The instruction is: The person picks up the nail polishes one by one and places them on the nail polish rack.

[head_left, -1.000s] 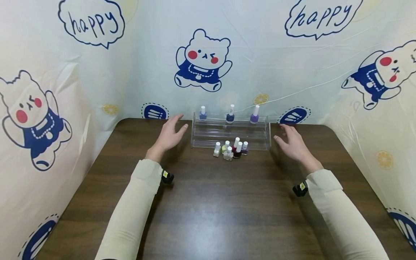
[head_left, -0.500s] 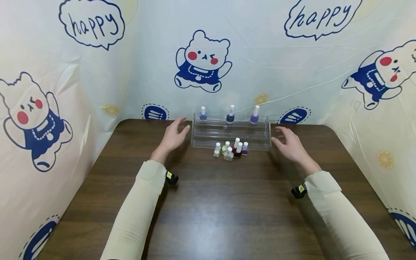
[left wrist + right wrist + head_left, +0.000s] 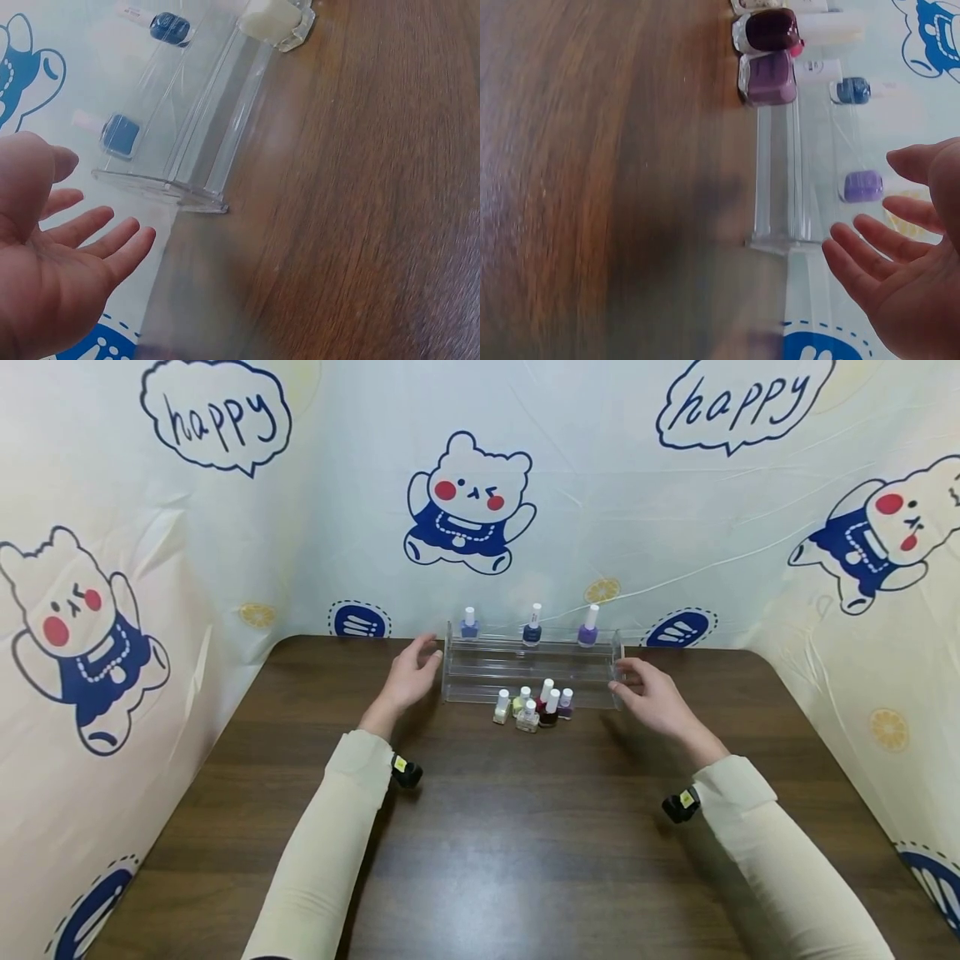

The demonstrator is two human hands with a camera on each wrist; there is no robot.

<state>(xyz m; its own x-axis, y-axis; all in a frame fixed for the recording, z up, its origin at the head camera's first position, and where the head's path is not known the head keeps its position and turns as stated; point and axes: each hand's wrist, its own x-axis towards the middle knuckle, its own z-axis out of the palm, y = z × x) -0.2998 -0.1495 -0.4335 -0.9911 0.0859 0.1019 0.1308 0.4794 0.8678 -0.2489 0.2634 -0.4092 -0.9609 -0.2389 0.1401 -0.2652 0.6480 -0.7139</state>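
A clear acrylic tiered rack [image 3: 487, 672] stands near the table's back edge. On its top tier are three white-capped nail polish bottles: light blue [image 3: 469, 629], dark blue [image 3: 532, 633] and purple [image 3: 587, 633]. Just beyond the rack's left end is my left hand [image 3: 408, 678], fingers relaxed and holding nothing; the left wrist view shows a gap to the end panel [image 3: 157, 186]. My right hand [image 3: 654, 697] is at the opposite end, fingers loosely spread. Its fingertips overlap the right panel in the head view; whether they touch it, I cannot tell.
Several more nail polish bottles cluster upright before the rack, among them a pale one [image 3: 500, 713], a glittery clear one [image 3: 527, 722], a dark red one [image 3: 549, 719] and a mauve one [image 3: 772, 79]. A printed cloth [image 3: 600, 527] hangs behind the brown wooden table [image 3: 480, 827].
Both hands have moved inward toward the rack's ends, the left hand to the right and the right hand to the left. Rack and bottles have stayed put.
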